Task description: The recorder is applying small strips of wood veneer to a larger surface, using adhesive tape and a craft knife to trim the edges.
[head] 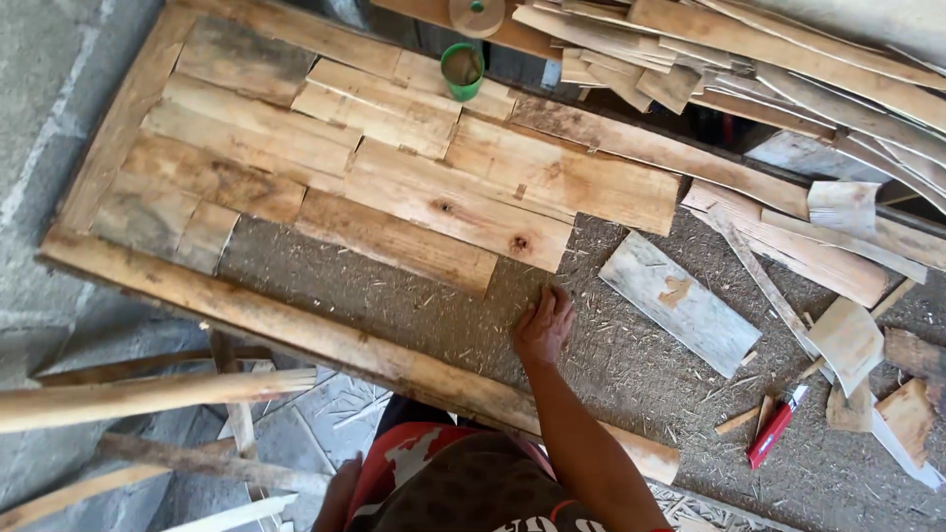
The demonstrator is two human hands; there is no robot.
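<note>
At about eight o'clock, outside the panel, a long pale wooden pole lies across the grey stone floor. The left hand shows only partly at six o'clock, low beside the person's red patterned clothing; I cannot tell if it is spread or closed. The big brown particle board with a wooden frame fills the middle, and short weathered wooden planks cover its upper left part, side by side. At twelve o'clock a green plastic cup stands on these planks. The right hand rests flat on the bare board, fingers together, just under the lowest plank's edge. At three o'clock a grey loose plank lies apart, and at four o'clock a red utility knife lies among wood scraps.
</note>
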